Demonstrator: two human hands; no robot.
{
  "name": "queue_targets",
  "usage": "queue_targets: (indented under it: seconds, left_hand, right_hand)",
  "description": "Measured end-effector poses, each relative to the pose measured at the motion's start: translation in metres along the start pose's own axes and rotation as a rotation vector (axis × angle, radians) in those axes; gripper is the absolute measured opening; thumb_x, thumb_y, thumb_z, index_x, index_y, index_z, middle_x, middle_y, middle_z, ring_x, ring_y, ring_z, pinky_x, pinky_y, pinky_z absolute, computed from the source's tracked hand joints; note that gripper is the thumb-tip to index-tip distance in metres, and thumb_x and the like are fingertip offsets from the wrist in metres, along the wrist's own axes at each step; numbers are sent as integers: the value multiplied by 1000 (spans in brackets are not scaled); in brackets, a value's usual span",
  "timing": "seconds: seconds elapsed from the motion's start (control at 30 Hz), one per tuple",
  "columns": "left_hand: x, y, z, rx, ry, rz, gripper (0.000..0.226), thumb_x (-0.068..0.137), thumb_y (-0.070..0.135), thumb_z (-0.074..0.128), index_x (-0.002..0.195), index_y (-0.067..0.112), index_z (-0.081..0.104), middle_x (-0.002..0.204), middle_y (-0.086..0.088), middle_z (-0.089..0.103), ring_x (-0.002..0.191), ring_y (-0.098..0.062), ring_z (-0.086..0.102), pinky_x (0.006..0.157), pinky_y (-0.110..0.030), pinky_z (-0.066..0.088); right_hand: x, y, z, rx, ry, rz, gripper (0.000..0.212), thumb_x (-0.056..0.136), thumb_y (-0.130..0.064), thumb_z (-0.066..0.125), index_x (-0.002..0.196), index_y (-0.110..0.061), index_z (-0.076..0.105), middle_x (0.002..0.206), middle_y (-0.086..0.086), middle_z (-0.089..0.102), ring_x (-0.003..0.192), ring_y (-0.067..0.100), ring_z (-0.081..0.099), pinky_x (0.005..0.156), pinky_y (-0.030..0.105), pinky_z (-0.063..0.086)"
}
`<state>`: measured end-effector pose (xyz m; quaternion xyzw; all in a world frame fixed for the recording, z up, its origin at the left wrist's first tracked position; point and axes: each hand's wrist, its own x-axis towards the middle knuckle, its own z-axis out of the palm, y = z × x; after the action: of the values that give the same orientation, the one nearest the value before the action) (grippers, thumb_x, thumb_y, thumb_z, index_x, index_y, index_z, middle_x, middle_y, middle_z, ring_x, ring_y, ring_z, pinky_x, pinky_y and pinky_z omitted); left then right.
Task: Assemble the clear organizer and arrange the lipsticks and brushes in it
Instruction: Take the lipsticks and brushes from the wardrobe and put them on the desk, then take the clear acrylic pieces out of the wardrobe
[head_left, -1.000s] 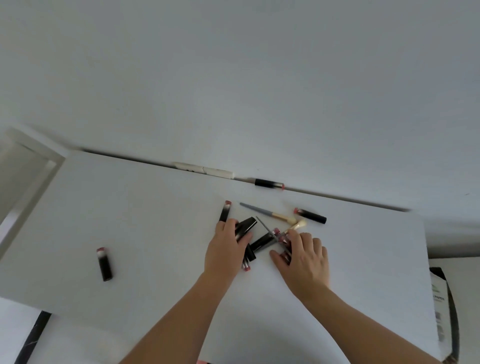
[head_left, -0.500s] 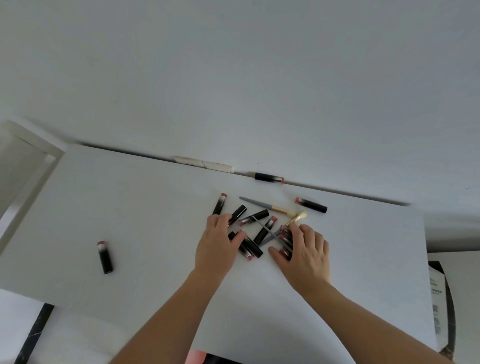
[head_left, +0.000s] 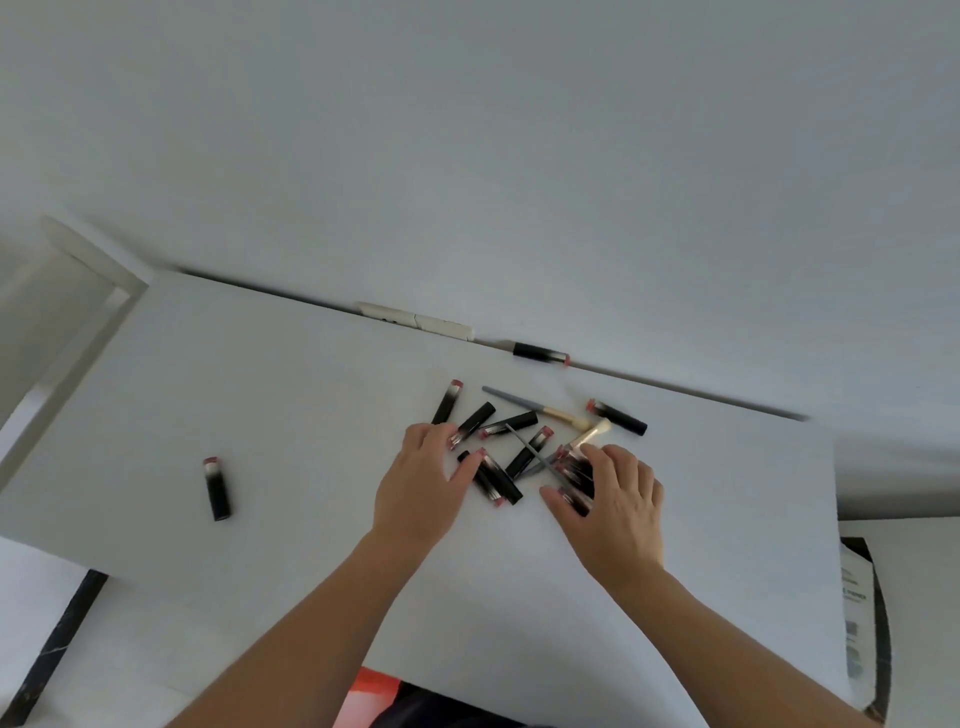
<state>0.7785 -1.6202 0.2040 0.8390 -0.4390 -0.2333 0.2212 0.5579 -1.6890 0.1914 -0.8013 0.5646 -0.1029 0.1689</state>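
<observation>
Black lipsticks lie scattered on the white table (head_left: 291, 395). One stray lipstick (head_left: 217, 488) lies at 9 o'clock; fetch it too. The left hand (head_left: 423, 486) rests flat, fingers spread, touching the pile (head_left: 498, 452). The right hand (head_left: 610, 499) curls loosely over several tubes. Sweep gently inward. I count about ten lipsticks and three brushes; no organizer shows.

Print on the paper bag (head_left: 854, 618) is unreadable (too blurred)

Soft, even, slightly dim daylight with a cool grey cast; only faint shadows under the hands. Wide-angle bending along the bench (head_left: 260, 395) edge. Mild blur overall, no glare.
</observation>
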Motion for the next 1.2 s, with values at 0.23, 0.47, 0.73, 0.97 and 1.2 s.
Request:
queue_targets:
  seconds: [0.23, 0.47, 0.73, 0.97, 1.2]
  left_hand:
    - [-38, 18, -35, -360, -116, 63, 41, 88, 60, 53, 126, 46, 59, 115, 27, 65, 102, 6, 63, 81, -15, 51]
    - [-111, 63, -23, -649, -438, 85, 16, 97, 24, 64, 98, 36, 74, 104, 4, 77, 100, -14, 72, 92, -33, 55]
    - [-227, 115, 37, -716, -635, 143, 19, 98, 16, 60, 94, 22, 77, 97, -12, 76, 93, -28, 74, 83, -39, 57]
    - [-369, 172, 102, -541, -973, 349, 19, 91, 21, 58, 92, 23, 77, 88, -10, 73, 75, -20, 66, 67, -28, 57]
    - [-503, 222, 166, -249, -1434, 537, 31, 100, 7, 53, 91, 23, 78, 90, -14, 75, 71, -17, 66, 64, -26, 58]
  right_hand:
    - [-37, 17, -63, 413, -34, 134, 33, 92, -58, 50, 124, -50, 51, 120, -34, 46, 114, -5, 48, 90, 23, 45]
    - [-138, 43, -114, 805, 80, 431, 17, 96, -34, 62, 108, -46, 67, 106, -29, 68, 100, -4, 63, 75, 9, 48]
    - [-346, 82, -130, 1143, 521, 673, 20, 95, -16, 62, 103, -30, 74, 97, 4, 77, 91, 20, 72, 80, 32, 57]
    - [-559, 103, -130, 1162, 944, 930, 26, 97, -4, 58, 99, -24, 74, 90, 11, 74, 80, 22, 69, 72, 33, 55]
    - [-713, 59, -114, 1117, 1532, 1278, 27, 99, -3, 55, 93, -21, 74, 83, 12, 73, 73, 23, 66, 64, 28, 54]
